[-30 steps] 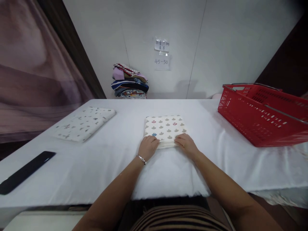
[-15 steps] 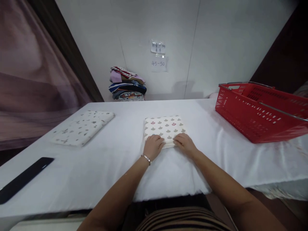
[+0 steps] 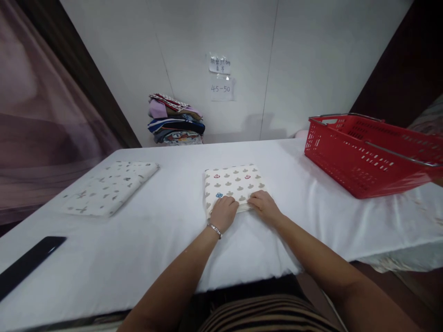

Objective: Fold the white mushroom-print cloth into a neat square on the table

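Note:
A cream cloth [image 3: 232, 181] printed with grey, red and blue motifs lies folded into a neat rectangle on the white-covered table. Along its near edge, my left hand [image 3: 224, 213] has its fingers closed over the layers, left of the middle. My right hand [image 3: 265, 207] grips the same edge near the right corner, fingers pressed together. Both thumbs are mostly hidden from above. A second folded cloth [image 3: 110, 188], white with small scattered prints, lies apart to the left.
A red plastic basket [image 3: 349, 163] with metal handles stands on the right of the table [image 3: 166, 249]. At the front left lies a flat black object [image 3: 29, 263]. Behind the table's far edge rises a stack of folded fabrics [image 3: 176, 121] against the wall.
My left hand has shifted right along the near edge, closer to my right hand, uncovering the cloth's near left corner. My right hand stays near the right corner. The view has turned slightly.

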Demonstrator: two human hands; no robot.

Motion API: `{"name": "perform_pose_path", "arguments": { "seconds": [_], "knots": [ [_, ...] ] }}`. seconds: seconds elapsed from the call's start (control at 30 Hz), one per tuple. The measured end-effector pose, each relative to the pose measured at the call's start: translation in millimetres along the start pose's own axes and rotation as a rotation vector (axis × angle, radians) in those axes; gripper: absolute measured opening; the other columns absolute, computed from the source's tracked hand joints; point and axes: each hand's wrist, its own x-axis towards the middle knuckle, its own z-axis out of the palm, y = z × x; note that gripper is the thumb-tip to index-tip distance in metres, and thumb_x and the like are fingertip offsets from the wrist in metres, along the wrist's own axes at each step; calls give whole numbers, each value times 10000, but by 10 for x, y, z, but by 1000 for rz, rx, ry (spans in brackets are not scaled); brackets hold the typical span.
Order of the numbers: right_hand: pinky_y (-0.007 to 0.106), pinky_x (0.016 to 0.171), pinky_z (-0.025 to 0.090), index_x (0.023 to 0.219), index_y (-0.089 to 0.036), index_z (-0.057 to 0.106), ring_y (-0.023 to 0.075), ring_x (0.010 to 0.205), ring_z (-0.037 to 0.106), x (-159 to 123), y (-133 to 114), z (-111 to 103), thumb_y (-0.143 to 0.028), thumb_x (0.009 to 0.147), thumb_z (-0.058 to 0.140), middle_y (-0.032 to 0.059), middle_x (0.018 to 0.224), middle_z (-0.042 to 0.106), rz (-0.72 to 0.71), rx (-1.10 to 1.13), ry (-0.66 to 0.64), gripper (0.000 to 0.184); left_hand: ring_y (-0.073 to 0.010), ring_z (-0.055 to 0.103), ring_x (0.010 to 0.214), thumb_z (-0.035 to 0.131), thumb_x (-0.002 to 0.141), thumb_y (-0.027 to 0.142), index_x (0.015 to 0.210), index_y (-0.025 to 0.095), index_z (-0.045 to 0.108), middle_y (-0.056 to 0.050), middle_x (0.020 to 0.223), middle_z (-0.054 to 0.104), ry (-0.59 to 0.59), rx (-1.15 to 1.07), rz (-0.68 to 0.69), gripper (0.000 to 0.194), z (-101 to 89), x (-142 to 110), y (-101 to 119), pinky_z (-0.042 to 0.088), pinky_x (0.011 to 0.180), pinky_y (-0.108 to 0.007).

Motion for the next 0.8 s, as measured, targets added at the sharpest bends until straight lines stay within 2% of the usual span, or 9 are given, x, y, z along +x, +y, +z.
{"name": "perform_pose_path", "arguments": {
  "seconds": [0.17, 0.27, 0.47, 0.6, 0.7, 0.8],
  "knots": [
    [338, 749, 398, 900, -224, 674, 192, 844, 525, -16, 64, -50, -240, 906, 467, 66, 888, 627, -22, 27, -15, 207, -183, 490, 802, 463, 882, 192, 856, 204, 635, -50, 843, 593, 21, -47, 9, 174, 21, -23, -18, 378, 707, -324],
    [363, 795, 409, 933, -224, 670, 201, 895, 535, -100, 172, -130, -262, 909, 465, 73, 945, 638, 16, 48, 1, 210, -180, 483, 795, 449, 883, 175, 844, 211, 642, -45, 844, 596, 20, -37, 8, 200, 43, -25, -30, 375, 694, -319],
    [360, 856, 440, 895, -226, 676, 197, 956, 550, -316, 355, -204, -298, 878, 501, 60, 998, 629, 311, 254, 172, 190, -184, 490, 803, 448, 880, 176, 827, 198, 650, -51, 851, 600, 30, -48, 5, 210, 63, -22, -38, 392, 712, -324],
    [326, 749, 476, 839, -217, 673, 197, 905, 571, -297, 426, -186, -328, 818, 524, 56, 957, 635, 521, 343, 252, 186, -184, 497, 816, 454, 881, 196, 855, 197, 654, -55, 858, 597, 28, -78, -3, 201, 65, -21, -52, 401, 731, -331],
    [301, 706, 474, 840, -208, 669, 179, 824, 585, -279, 472, -207, -309, 772, 498, 38, 902, 652, 682, 378, 274, 211, -185, 502, 840, 474, 876, 221, 890, 205, 651, -55, 876, 595, 29, -109, -15, 179, 68, -28, -65, 406, 757, -338],
    [290, 719, 465, 929, -211, 664, 162, 801, 585, -323, 471, -235, -275, 744, 493, 24, 921, 658, 723, 415, 225, 260, -196, 503, 870, 512, 858, 252, 922, 205, 647, -55, 906, 595, 14, -110, -11, 157, 64, -33, -68, 407, 774, -344]
  ]
}}
